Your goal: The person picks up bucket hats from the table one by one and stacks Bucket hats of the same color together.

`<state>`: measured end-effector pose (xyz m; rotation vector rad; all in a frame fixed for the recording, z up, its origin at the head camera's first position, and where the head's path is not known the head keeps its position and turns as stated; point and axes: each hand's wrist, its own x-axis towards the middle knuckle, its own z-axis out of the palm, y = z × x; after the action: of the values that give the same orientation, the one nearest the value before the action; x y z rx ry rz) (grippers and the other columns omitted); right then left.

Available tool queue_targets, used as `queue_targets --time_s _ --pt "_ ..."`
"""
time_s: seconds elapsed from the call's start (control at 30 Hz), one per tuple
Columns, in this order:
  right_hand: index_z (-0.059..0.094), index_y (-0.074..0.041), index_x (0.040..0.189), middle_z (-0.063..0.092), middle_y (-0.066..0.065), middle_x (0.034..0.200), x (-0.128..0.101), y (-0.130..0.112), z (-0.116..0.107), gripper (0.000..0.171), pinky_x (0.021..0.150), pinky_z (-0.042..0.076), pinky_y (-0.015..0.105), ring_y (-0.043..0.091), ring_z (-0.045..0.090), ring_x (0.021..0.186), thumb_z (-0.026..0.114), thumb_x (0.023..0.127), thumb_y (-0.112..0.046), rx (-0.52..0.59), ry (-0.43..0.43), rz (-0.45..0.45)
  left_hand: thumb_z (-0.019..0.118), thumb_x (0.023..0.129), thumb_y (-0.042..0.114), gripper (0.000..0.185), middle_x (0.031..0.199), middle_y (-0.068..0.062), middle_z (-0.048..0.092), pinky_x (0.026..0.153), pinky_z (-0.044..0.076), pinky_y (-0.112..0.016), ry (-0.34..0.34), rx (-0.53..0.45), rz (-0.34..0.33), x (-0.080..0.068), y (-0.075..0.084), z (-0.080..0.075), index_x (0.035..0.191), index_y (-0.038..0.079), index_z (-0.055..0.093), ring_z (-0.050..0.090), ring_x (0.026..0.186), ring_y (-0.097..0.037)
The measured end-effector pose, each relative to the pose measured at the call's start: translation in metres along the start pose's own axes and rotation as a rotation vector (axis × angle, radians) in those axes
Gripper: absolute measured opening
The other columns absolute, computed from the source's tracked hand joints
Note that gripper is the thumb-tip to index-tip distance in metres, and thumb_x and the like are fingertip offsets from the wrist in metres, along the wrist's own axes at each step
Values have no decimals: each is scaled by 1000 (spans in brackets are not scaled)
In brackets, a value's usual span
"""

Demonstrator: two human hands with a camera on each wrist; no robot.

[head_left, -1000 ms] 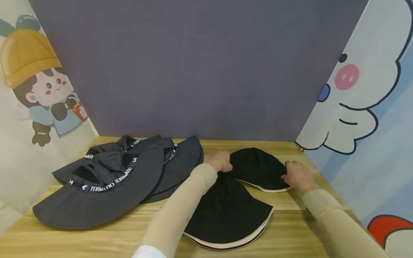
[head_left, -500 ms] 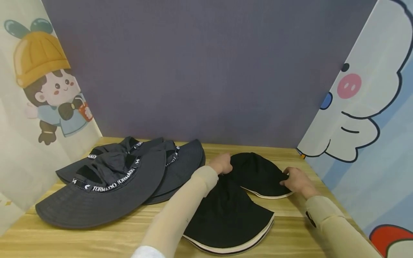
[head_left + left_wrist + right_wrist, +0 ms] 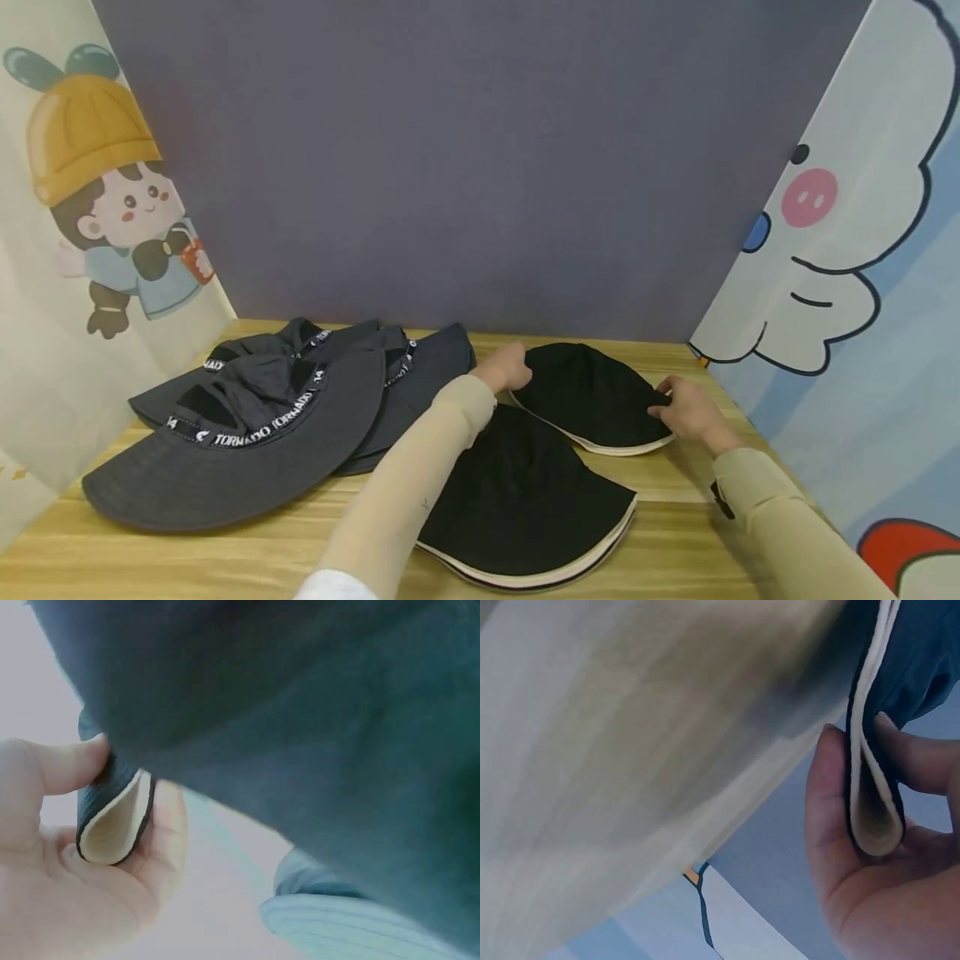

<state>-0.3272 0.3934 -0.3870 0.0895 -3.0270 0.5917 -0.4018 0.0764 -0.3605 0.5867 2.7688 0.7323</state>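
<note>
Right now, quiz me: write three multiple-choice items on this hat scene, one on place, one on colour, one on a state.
1. Where does the folded black hat lie?
A. Behind the black hat stack
B. On the grey hats
C. Off the table

2. What colour is its lining?
A. Red
B. Cream
C. Green

3. How do the hands hold it?
A. Both pinch its edges
B. Only one touches it
C. Neither touches it

Key: 1 A, the head view shows it farther back. 2 B, both wrist views show cream. 3 A, left hand and right hand pinch opposite edges.

Purple back wall (image 3: 480, 167), cartoon side panels (image 3: 97, 217), wooden table (image 3: 675, 542)
</note>
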Motion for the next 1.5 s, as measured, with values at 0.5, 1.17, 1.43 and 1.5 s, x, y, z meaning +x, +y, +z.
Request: queue_targets --time_s 0.5,1.17,1.43,1.5 --pt "58 13 127 62 36 119 -5 -26 -25 49 82 51 58 49 64 98 72 94 -21 35 71 -47 56 105 24 53 148 -20 49 108 43 -44 69 32 75 -15 -8 -40 149 -2 42 49 135 -35" --pt "57 10 128 63 31 114 -13 -70 -19 46 74 54 47 37 65 94 72 96 -19 181 6 -118 61 102 25 56 150 -17 47 106 43 -49 -1 -11 61 -64 -56 -67 150 2 42 49 135 -36" --pt "60 8 124 65 26 112 -19 -81 -15 42 76 52 46 39 64 99 75 94 -17 201 14 -145 60 103 26 53 150 -17 47 105 44 -51 -25 0 51 -87 -62 -71 149 4 42 50 134 -35" --pt "60 7 124 65 26 113 -21 -84 -15 43 78 52 48 40 63 102 75 94 -18 197 12 -148 60 104 26 53 150 -18 47 105 44 -51 -26 -5 52 -92 -64 -72 149 4 42 50 134 -35"
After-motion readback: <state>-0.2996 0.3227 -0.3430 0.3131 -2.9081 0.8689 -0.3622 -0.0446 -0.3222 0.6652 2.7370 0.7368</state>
